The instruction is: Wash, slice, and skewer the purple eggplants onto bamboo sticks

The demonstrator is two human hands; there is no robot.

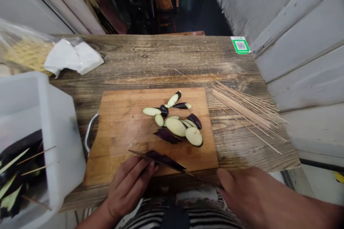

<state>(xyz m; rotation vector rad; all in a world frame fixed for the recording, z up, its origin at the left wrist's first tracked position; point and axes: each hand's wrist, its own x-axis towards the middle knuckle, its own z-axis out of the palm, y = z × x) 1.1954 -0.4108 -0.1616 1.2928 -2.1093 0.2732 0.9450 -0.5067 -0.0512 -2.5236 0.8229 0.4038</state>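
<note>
My right hand [247,191] is closed round the handle of a knife, at the board's lower right edge. The knife's narrow blade [185,172] points left across the near side of the wooden cutting board [120,121]. Dark purple eggplant [163,160] lies along the blade. My left hand [131,182] has its fingers pressed together on the eggplant, close against the blade; the part under the fingers is hidden. Farther up the board is a loose pile of cut eggplant slices [176,127], pale inside with purple skin.
Thin wooden skewers [242,109] lie in a bundle right of the board. At left stands a white plastic bin [63,128] with skewered eggplant inside. Behind it are a clear bag of yellowish food [29,53] and white paper [72,57]. A green QR-code card [240,45] sits at the far right corner.
</note>
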